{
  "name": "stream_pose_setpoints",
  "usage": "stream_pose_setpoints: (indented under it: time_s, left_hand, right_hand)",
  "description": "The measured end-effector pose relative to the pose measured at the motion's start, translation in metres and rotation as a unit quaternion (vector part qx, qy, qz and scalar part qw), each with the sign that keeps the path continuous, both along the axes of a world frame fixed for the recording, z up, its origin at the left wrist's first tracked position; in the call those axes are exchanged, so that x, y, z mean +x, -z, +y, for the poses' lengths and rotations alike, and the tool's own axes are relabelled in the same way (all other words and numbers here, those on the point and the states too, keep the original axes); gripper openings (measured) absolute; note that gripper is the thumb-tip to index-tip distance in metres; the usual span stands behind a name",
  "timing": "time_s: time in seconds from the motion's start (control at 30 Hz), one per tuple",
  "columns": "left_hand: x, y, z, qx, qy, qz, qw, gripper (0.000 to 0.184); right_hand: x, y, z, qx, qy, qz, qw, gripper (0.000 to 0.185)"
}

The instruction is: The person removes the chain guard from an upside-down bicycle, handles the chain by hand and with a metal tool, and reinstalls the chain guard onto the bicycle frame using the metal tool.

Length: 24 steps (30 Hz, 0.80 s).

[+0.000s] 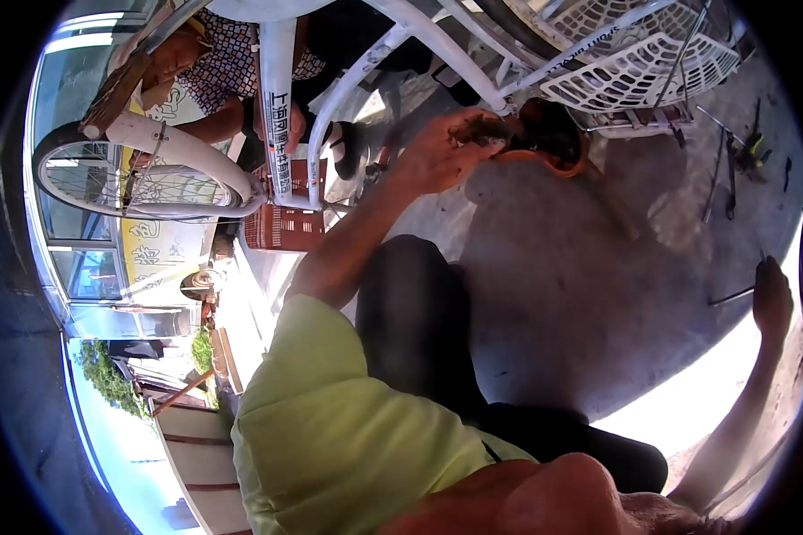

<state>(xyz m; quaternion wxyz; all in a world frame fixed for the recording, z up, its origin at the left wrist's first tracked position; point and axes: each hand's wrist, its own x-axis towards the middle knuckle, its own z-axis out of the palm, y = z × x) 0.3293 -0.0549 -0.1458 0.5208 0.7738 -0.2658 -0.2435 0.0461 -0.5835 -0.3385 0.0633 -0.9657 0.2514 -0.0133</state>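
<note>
My left hand (455,150) is at the upper middle, its dirty, blackened fingers curled together beside an orange bowl (569,169) with dark contents. What the fingers hold, if anything, is hidden. The bowl is just beneath the white frame (455,53) of a bicycle. Far to the right, my right hand (773,299) is low over the ground with its fingers together, and a thin tip shows at them. Near it lies a thin dark rod (732,296).
A white basket (642,76) hangs over the bowl. Tools (749,156) lie on the concrete at the upper right. A bicycle wheel (53,183) and a red crate (277,227) are at the left. Another person in a patterned shirt (227,62) is behind the frame.
</note>
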Motion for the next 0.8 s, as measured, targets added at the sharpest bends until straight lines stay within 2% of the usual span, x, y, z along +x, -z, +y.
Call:
stream_pose_setpoints:
  time_s: [0.07,0.13,0.2,0.27,0.33,0.37,0.4,0.43,0.47,0.53,0.6,0.67,0.8]
  left_hand:
    - [0.007,-0.008,0.021,-0.002,-0.039,-0.094,0.995,0.032]
    - [0.019,-0.020,0.038,-0.114,-0.039,-0.200,0.972,0.028]
    - [0.028,-0.036,0.052,-0.205,-0.065,-0.237,0.947,0.031]
    - [0.039,-0.046,0.063,-0.284,-0.075,-0.312,0.903,0.033]
    - [0.053,-0.067,0.079,-0.267,-0.032,-0.411,0.871,0.035]
    - [0.062,-0.070,0.081,-0.301,-0.043,-0.474,0.826,0.035]
    - [0.066,-0.080,0.089,-0.282,-0.037,-0.526,0.801,0.032]
    - [0.069,-0.082,0.090,-0.323,-0.053,-0.507,0.797,0.029]
    - [0.071,-0.082,0.093,-0.361,-0.070,-0.488,0.791,0.027]
    - [0.073,-0.091,0.104,-0.242,-0.101,-0.611,0.747,0.027]
    - [0.079,-0.087,0.114,-0.255,-0.099,-0.584,0.764,0.027]
    - [0.091,-0.077,0.117,-0.410,-0.055,-0.408,0.814,0.027]
    - [0.091,-0.053,0.130,-0.371,-0.080,-0.369,0.848,0.026]
  right_hand:
    - [-0.006,0.028,-0.029,-0.026,-0.013,-0.046,0.999,0.035]
    - [-0.013,0.048,-0.058,-0.030,-0.041,-0.056,0.997,0.036]
    - [-0.022,0.057,-0.070,-0.079,-0.082,-0.086,0.990,0.037]
    - [-0.008,0.026,-0.031,-0.070,0.017,0.004,0.997,0.042]
    - [0.003,0.009,-0.011,-0.068,-0.006,0.054,0.996,0.039]
    - [0.009,0.003,-0.001,-0.070,-0.013,0.073,0.995,0.038]
    - [0.018,-0.007,0.010,-0.075,-0.010,0.081,0.994,0.037]
    - [0.043,-0.045,0.048,-0.031,0.064,0.152,0.986,0.036]
    - [0.045,-0.038,0.043,-0.034,0.052,0.140,0.988,0.033]
    - [0.053,-0.024,0.041,-0.052,0.048,0.108,0.992,0.031]
    - [0.070,-0.040,0.060,-0.033,0.047,0.142,0.988,0.028]
    - [0.085,-0.055,0.084,-0.067,0.066,0.165,0.982,0.027]
    - [0.094,-0.056,0.088,-0.070,0.073,0.178,0.979,0.029]
